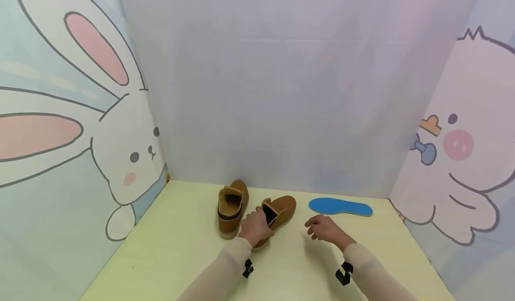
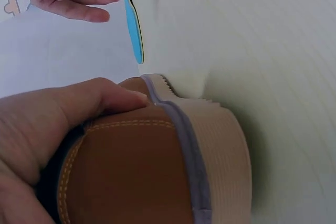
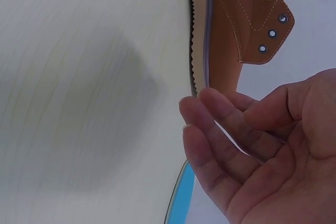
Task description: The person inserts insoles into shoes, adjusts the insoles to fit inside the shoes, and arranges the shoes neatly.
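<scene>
the held shoe is showing a smooth brown upper, leather-like in look, with double orange stitching; a grey-violet strip is running between this upper and a pale ribbed sole, whose edge is turning saw-toothed. in the right wrist view, three ringed eyelets are lining its flap. the second shoe, of matching brown, is standing just to the left on the pale yellow tabletop, its toe pointing toward the grey cloth backdrop. the blue insole, thin, flat and gently waisted, is lying farther right on the tabletop.

the left hand is gripping the held shoe at its opening, toward the heel, one digit pressing on the brown upper beside the grey-violet strip; the toe is pointing away and to the right, beyond the fingers. the right hand is hovering over the tabletop, its fingers loosely bent and slightly parted, holding nothing; the blue insole is lying just beyond this hand, and the held shoe is showing to its left, apart from the fingertips.
</scene>
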A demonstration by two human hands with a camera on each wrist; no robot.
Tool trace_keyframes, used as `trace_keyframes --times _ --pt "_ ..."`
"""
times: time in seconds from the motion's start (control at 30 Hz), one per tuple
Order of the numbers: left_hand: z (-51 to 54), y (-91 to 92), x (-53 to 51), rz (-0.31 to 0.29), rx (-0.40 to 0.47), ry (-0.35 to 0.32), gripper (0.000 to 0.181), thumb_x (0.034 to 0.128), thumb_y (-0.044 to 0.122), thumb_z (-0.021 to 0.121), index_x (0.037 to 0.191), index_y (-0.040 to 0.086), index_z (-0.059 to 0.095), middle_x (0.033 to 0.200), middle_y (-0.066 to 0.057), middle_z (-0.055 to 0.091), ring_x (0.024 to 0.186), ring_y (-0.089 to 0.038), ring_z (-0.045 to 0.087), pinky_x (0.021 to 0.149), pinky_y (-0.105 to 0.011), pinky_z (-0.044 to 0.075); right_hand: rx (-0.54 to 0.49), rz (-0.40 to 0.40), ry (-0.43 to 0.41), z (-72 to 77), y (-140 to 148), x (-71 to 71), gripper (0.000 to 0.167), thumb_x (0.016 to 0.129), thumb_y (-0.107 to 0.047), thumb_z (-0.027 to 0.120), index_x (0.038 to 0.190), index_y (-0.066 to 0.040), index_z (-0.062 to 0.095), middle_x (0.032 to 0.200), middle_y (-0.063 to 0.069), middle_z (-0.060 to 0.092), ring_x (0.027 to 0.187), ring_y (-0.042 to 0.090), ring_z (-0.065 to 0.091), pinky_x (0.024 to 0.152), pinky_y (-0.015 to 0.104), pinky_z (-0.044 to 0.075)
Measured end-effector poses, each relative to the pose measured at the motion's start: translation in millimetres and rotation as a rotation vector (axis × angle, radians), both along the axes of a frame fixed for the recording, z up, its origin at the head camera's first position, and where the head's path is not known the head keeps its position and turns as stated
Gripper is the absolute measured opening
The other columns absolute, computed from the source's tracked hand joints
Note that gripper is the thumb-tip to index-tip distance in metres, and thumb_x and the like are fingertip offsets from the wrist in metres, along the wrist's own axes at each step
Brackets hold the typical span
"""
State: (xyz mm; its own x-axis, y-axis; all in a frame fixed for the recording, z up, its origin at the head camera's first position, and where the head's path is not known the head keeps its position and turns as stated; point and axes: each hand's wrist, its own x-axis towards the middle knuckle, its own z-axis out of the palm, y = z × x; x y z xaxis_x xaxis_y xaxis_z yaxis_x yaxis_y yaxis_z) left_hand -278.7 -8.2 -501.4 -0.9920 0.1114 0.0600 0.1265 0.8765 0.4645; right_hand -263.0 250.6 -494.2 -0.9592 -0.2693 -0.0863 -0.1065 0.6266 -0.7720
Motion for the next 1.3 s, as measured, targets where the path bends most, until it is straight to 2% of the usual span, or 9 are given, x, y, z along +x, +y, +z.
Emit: trace_keyframes --times 0.13,0.23,0.37,0.53,0.73,0.93,1.13,1.3 --pt "-0.2 -0.4 -0.6 0.015 -0.002 0.034 0.077 0.0713 0.033 0.091 0.125 -0.005 0.052 0.092 -0.015 0.062 0.084 -0.032 0.06 0.069 -0.049 0.053 -0.002 0.018 0.005 -2.9 2.3 -0.9 0.029 0.1 0.0 0.051 0.121 0.015 0.064 0.093 0.013 0.071 0.079 0.026 0.07 0.068 0.04 0.057" --pt "7.1 -0.1 -0.8 0.025 0.01 0.082 0.077 0.0714 0.034 0.092 0.125 -0.005 0.052 0.091 -0.015 0.063 0.082 -0.031 0.061 0.067 -0.047 0.054 -0.001 0.025 0.006 -2.5 3.6 -2.7 0.03 0.098 0.001 0.05 0.121 0.015 0.064 0.095 0.014 0.071 0.079 0.026 0.07 0.068 0.04 0.056" --pt "30.8 -2.7 1.0 0.016 0.034 0.126 0.08 0.0717 0.036 0.092 0.128 -0.005 0.052 0.093 -0.015 0.065 0.079 -0.029 0.063 0.065 -0.048 0.055 0.0 0.023 0.015 -0.4 5.0 -5.4 0.031 0.098 0.001 0.049 0.121 0.015 0.064 0.095 0.015 0.071 0.08 0.026 0.071 0.068 0.04 0.056" --pt "62.9 -12.7 1.3 0.031 0.07 0.153 0.085 0.0744 0.038 0.09 0.136 -0.004 0.049 0.098 -0.016 0.067 0.083 -0.03 0.066 0.067 -0.051 0.055 -0.008 0.032 0.016 1.5 5.2 -6.4 0.031 0.099 0.0 0.049 0.121 0.015 0.064 0.095 0.014 0.071 0.081 0.027 0.071 0.069 0.04 0.056" --pt "87.7 -30.7 4.4 0.058 0.127 0.215 0.085 0.0754 0.034 0.089 0.137 -0.006 0.046 0.1 -0.018 0.066 0.085 -0.031 0.066 0.068 -0.051 0.056 -0.005 0.035 0.02 -1.7 7.3 -3.5 0.031 0.099 0.001 0.048 0.12 0.016 0.064 0.094 0.012 0.071 0.081 0.029 0.071 0.071 0.041 0.057" --pt "102.6 -51.7 7.6 0.088 0.162 0.284 0.076 0.0743 0.026 0.088 0.13 -0.007 0.049 0.099 -0.02 0.065 0.083 -0.034 0.066 0.064 -0.049 0.055 -0.009 0.039 0.017 -6.9 8.5 -1.7 0.03 0.098 0.001 0.048 0.119 0.016 0.064 0.094 0.011 0.071 0.08 0.029 0.071 0.074 0.043 0.057" --pt "115.7 -75.4 5.7 0.176 0.145 0.279 0.082 0.0769 0.03 0.086 0.137 -0.008 0.044 0.101 -0.023 0.066 0.084 -0.036 0.066 0.063 -0.053 0.055 0.004 0.042 0.024 -6.8 9.2 -1.0 0.031 0.099 0.001 0.048 0.12 0.016 0.064 0.095 0.012 0.071 0.081 0.028 0.071 0.075 0.044 0.057" --pt "118.7 -98.3 0.2 0.239 0.134 0.267 0.087 0.0795 0.034 0.082 0.142 -0.008 0.039 0.107 -0.026 0.065 0.09 -0.039 0.067 0.065 -0.055 0.055 0.029 0.033 0.026 -7.8 8.4 -0.7 0.031 0.098 0.001 0.048 0.12 0.014 0.065 0.096 0.012 0.072 0.083 0.028 0.071 0.077 0.045 0.056"
